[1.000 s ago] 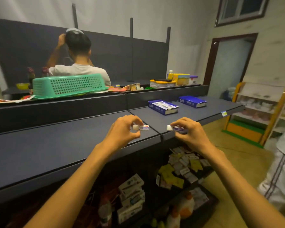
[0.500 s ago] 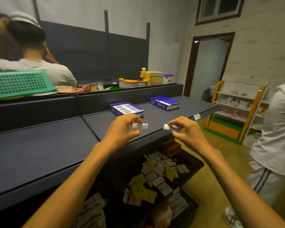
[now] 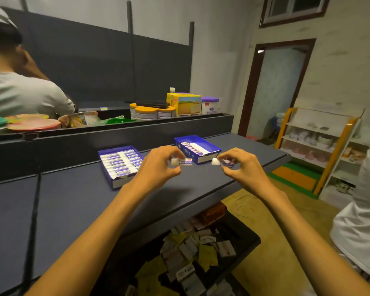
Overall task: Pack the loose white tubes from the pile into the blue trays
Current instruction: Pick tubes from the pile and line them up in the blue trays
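Plainly, left hand point(image 3: 158, 165) and right hand point(image 3: 242, 165) each pinch a white tube, labels blurred unreadable.

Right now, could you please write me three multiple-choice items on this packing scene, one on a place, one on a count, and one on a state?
1. Where do the blue trays sit?
A. on the dark shelf top
B. on the floor
C. on the orange rack

2. How many blue trays are on the shelf?
A. one
B. two
C. four

3. What is the left hand doing?
A. resting flat on the shelf
B. hanging idle
C. pinching a white tube

Answers:
1 A: the left tray and the right tray both rest on the dark shelf top.
2 B: only those two show.
3 C: the left hand pinches a white tube, as the right hand pinches another tube.
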{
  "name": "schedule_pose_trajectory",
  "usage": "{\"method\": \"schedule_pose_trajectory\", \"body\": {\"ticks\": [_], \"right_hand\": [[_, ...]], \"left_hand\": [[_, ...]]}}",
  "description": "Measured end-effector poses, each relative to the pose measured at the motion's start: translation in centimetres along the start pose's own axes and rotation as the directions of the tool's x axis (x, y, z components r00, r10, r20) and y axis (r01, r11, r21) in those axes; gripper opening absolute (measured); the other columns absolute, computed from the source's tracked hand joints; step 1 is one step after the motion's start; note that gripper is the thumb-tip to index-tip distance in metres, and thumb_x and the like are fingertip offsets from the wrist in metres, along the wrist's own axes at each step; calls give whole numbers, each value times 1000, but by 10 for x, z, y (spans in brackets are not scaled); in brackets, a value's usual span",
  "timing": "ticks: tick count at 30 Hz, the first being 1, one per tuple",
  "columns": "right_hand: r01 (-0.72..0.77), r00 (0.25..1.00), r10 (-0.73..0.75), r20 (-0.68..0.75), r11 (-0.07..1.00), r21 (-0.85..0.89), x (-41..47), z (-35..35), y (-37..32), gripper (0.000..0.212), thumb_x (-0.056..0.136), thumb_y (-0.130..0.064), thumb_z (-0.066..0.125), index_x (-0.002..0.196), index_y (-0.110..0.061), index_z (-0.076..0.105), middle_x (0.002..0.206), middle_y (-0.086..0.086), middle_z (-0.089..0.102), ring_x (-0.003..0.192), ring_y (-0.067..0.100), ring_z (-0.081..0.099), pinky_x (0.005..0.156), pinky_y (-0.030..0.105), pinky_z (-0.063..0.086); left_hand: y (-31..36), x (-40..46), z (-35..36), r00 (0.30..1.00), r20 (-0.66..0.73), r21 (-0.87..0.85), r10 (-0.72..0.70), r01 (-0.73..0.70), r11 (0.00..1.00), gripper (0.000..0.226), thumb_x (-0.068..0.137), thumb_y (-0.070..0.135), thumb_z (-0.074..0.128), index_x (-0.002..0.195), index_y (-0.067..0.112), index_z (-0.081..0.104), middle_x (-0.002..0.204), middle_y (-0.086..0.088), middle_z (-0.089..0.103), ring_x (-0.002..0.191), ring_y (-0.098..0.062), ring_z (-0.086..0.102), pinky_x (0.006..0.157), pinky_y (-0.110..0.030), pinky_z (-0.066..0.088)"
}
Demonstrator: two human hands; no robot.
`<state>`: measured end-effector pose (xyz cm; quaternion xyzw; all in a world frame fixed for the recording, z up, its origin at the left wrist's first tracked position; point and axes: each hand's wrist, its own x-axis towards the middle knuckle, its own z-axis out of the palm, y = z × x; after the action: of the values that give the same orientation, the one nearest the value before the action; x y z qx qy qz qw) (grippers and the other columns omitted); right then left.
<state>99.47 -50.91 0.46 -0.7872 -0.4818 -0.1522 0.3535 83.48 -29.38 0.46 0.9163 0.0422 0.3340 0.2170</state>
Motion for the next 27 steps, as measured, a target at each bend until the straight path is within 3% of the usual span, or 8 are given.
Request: {"method": "schedule_pose_trajectory", "body": {"ticks": [3, 14, 19, 27], "right_hand": [[22, 1000, -22, 19, 999, 25, 22, 3, 36, 30, 84, -13, 72, 113, -16, 67, 113, 2, 63, 105, 7, 54, 78, 21, 52], [176, 980, -188, 64, 971, 163, 108, 4, 153, 26, 83, -7, 72, 108, -14, 70, 104, -2, 66, 92, 7, 59, 74, 10, 47], [201, 968, -230, 99, 950, 239, 139, 17, 178, 26, 82, -6, 72, 105, -17, 70, 101, -3, 66, 88, 6, 58, 74, 9, 45], [218, 937, -294, 190, 914, 341, 187, 53, 181, 25, 84, -11, 72, 108, -16, 68, 108, -1, 66, 98, 8, 58, 74, 11, 44]], "left_hand": [[-5, 28, 23, 1000, -7, 27, -10, 10, 1000, 27, 76, 16, 76, 100, 25, 66, 100, 8, 65, 87, -9, 58, 77, -39, 55], [-2, 111, 90, 980, -79, 134, -181, 190, 973, 28, 78, 19, 78, 103, 24, 65, 109, 2, 67, 97, -12, 60, 78, -38, 56], [1, 131, 111, 961, -75, 171, -266, 275, 946, 28, 78, 19, 78, 103, 25, 66, 110, 3, 67, 93, -11, 60, 76, -33, 56], [-18, 148, 118, 903, 9, 211, -430, 418, 883, 24, 78, 16, 78, 97, 28, 68, 110, 5, 68, 92, -11, 63, 77, -33, 58]]}}
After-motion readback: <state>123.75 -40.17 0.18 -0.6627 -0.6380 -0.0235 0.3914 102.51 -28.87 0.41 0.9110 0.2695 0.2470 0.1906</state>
